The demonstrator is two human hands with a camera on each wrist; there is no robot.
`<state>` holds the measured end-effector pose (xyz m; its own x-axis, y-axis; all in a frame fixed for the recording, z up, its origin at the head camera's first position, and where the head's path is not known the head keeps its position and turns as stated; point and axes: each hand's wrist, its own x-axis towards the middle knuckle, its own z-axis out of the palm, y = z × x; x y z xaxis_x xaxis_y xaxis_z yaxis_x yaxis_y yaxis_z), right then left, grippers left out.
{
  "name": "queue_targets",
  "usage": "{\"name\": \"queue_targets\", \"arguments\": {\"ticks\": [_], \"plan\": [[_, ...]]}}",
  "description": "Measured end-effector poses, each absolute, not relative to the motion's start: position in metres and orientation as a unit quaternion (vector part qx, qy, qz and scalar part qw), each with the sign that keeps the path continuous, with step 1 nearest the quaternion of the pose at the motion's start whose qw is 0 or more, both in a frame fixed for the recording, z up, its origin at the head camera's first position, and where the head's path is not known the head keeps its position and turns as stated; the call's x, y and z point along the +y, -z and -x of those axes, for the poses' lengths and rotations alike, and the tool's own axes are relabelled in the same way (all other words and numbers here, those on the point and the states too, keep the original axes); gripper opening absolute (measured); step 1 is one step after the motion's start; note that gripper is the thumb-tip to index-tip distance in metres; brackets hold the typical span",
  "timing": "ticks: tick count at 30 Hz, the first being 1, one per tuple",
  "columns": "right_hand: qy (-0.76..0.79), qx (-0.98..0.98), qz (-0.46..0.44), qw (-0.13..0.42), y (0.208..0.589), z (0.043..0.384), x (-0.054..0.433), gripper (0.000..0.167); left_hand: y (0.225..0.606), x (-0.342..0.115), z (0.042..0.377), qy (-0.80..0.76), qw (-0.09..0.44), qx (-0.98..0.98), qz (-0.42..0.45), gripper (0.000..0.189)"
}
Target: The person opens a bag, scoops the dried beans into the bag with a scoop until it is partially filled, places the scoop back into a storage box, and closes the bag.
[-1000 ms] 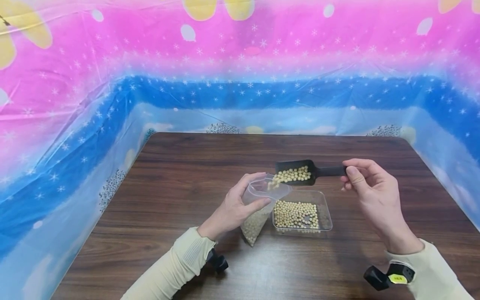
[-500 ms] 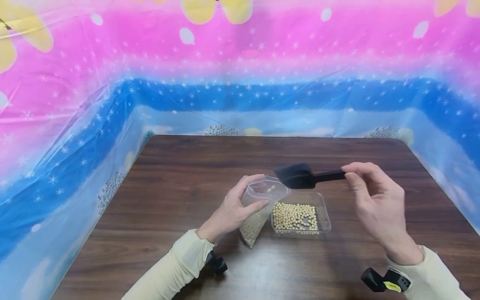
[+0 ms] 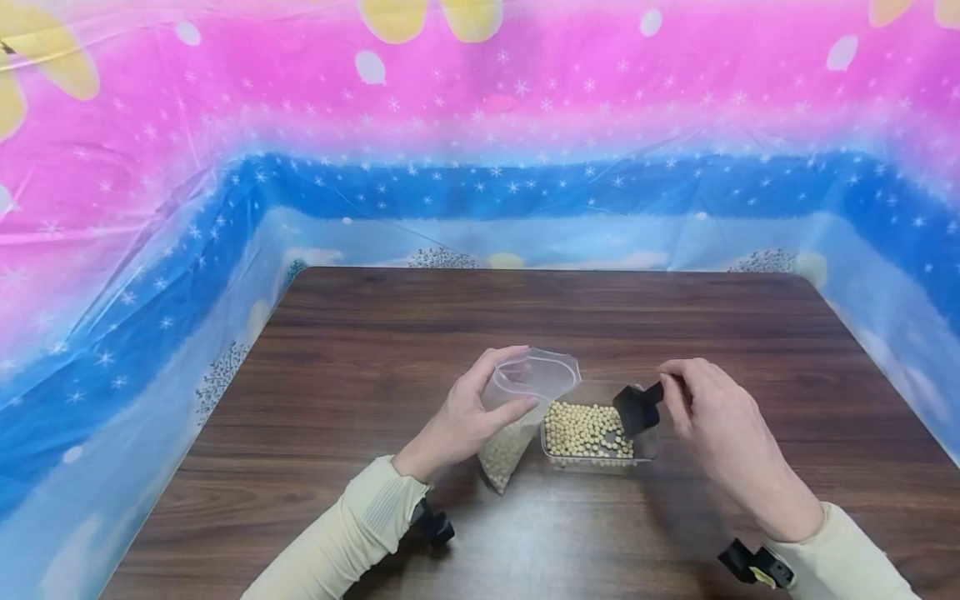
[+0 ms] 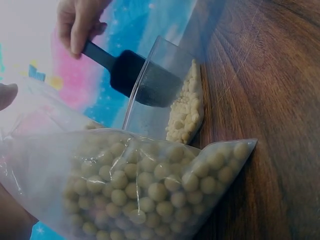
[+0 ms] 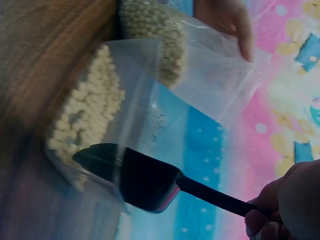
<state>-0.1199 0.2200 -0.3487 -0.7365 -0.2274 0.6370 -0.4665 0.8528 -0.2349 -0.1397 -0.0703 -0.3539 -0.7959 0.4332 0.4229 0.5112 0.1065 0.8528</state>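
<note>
My left hand [image 3: 468, 410] grips a clear plastic bag [image 3: 542, 373] near its top, thumb in front, and the bag's mouth gapes open. Round pale beans fill its lower part, bulging against the film in the left wrist view [image 4: 150, 190]. To the right, a clear rectangular box [image 3: 647, 450] holds a layer of the same beans [image 3: 585, 427]. My right hand [image 3: 720, 421] pinches the end of the handle of a black scoop [image 3: 636, 410]. The scoop's blade is tilted down inside the box, its tip at the beans in the right wrist view [image 5: 100, 157].
All of this is on a dark wood-grain table [image 3: 360, 333]. A pink and blue printed cloth [image 3: 465, 192] stands around the table's back and sides. A black wrist camera [image 3: 435, 523] hangs below the left cuff.
The scoop tipped its beans into the bag's mouth, then moved down and right into the box with my right hand. My left hand and the bag have stayed in place.
</note>
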Motion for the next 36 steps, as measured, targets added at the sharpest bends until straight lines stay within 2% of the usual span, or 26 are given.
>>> {"name": "queue_targets", "arguments": {"ticks": [4, 9, 14, 21, 23, 31, 36], "plan": [[-0.229, -0.915, -0.157, 0.292, 0.357, 0.124, 0.221, 0.008, 0.355, -0.071, 0.140, 0.590, 0.033, -0.742, 0.317, 0.055], [-0.286, -0.927, -0.084, 0.230, 0.362, 0.126, 0.223, 0.014, 0.355, -0.071, 0.140, 0.592, 0.028, -0.743, 0.309, 0.055], [-0.319, -0.928, -0.061, 0.183, 0.376, 0.130, 0.222, 0.020, 0.355, -0.072, 0.139, 0.591, 0.033, -0.744, 0.310, 0.054], [-0.440, -0.897, -0.023, 0.033, 0.393, 0.131, 0.225, 0.036, 0.356, -0.071, 0.140, 0.595, 0.029, -0.740, 0.312, 0.055], [-0.477, -0.879, -0.009, 0.007, 0.397, 0.133, 0.227, 0.036, 0.359, -0.071, 0.141, 0.595, 0.028, -0.740, 0.311, 0.055], [-0.609, -0.792, 0.025, -0.031, 0.413, 0.139, 0.243, 0.039, 0.385, -0.073, 0.157, 0.600, 0.030, -0.734, 0.316, 0.058], [-0.703, -0.708, 0.046, -0.057, 0.419, 0.140, 0.255, 0.039, 0.388, -0.075, 0.159, 0.598, 0.031, -0.732, 0.324, 0.057]]}}
